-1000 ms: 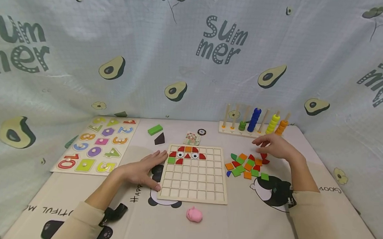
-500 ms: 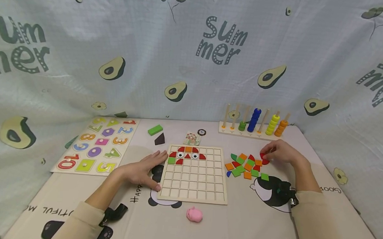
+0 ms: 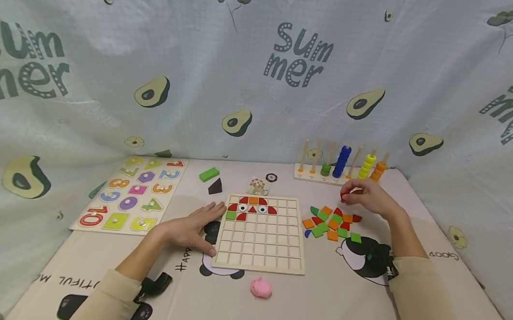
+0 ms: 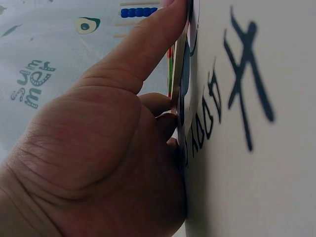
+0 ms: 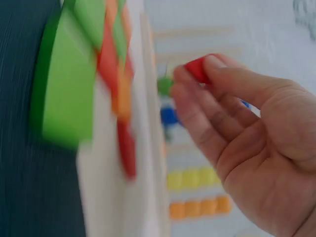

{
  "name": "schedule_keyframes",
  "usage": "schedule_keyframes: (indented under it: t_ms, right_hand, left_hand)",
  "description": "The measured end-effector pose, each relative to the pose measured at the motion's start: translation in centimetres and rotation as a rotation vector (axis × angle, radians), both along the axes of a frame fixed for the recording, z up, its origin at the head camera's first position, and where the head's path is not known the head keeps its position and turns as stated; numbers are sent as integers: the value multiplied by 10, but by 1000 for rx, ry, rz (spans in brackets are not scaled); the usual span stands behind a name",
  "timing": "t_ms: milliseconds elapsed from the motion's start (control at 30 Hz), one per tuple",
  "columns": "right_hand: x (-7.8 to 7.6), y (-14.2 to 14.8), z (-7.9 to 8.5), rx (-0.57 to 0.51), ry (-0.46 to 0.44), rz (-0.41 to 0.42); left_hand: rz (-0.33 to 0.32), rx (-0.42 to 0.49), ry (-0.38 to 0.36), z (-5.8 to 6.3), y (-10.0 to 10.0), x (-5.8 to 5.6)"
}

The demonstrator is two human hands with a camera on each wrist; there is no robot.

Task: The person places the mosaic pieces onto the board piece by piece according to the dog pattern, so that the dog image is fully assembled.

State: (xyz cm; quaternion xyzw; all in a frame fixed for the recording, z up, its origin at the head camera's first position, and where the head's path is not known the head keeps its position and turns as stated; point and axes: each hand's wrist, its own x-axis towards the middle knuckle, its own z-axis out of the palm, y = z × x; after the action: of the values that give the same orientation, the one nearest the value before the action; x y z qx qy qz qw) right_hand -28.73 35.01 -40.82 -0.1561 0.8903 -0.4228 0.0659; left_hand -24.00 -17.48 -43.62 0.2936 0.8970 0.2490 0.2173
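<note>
Between thumb and fingers my right hand (image 3: 371, 199) pinches a red tile (image 5: 197, 70), lifted above the table at the right. Below it lies a loose pile of red, green, orange and blue tiles (image 3: 333, 224). My left hand (image 3: 190, 228) rests flat with spread fingers at the left edge of a wooden grid board (image 3: 259, 248), thumb and fingertips touching its side. In the board's upper left cells sit red, orange and green tiles and two eye tiles (image 3: 262, 209). The left wrist view shows mostly the palm (image 4: 94, 138), with the board largely hidden.
A peg stacker (image 3: 321, 177) with coloured beads stands at the back right. At the left lies a number puzzle board (image 3: 101, 210). Behind the grid are a green block (image 3: 209, 174), a dark wedge (image 3: 215, 186), a picture card (image 3: 258, 185) and a round chip (image 3: 271, 177). A pink pig (image 3: 261, 288) sits in front.
My right hand has reached down to the pile's right side, taken a red tile and lifted it up and to the left. The left hand has stayed at the board.
</note>
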Motion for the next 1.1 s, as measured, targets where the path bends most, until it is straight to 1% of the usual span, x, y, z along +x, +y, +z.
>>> schedule_keyframes:
  t_ms: [100, 233, 333, 433, 533, 633, 767, 867, 967, 1100]
  right_hand:
    - [-2, -20, 10, -44, 69, 64]
    - [-5, -54, 21, -41, 150, 132]
    - [-7, -82, 25, -45, 156, 155]
    - [-9, -112, 25, -44, 159, 187]
    - [-11, -141, 24, -43, 159, 245]
    - [-11, -166, 20, -26, 144, 310]
    - [-10, -192, 12, 41, 111, 376]
    - [-7, -205, 6, 128, 127, 402]
    - [-5, -213, 3, 207, 147, 405]
    - [-3, -218, -1, 263, 167, 400]
  left_hand:
    - [1, 1, -1, 0, 1, 0]
    - [0, 2, -4, 0, 1, 0]
    - [-2, -2, -3, 1, 1, 0]
    - [-1, -2, -4, 1, 0, 0]
    - [3, 1, -4, 1, 1, 0]
    - [5, 2, -1, 1, 1, -1]
    - [-5, 1, 3, 0, 1, -1]
    - [-11, -2, 1, 0, 1, -1]
    - [-10, 3, -1, 0, 1, -1]
    - [-10, 11, 1, 2, 1, 0]
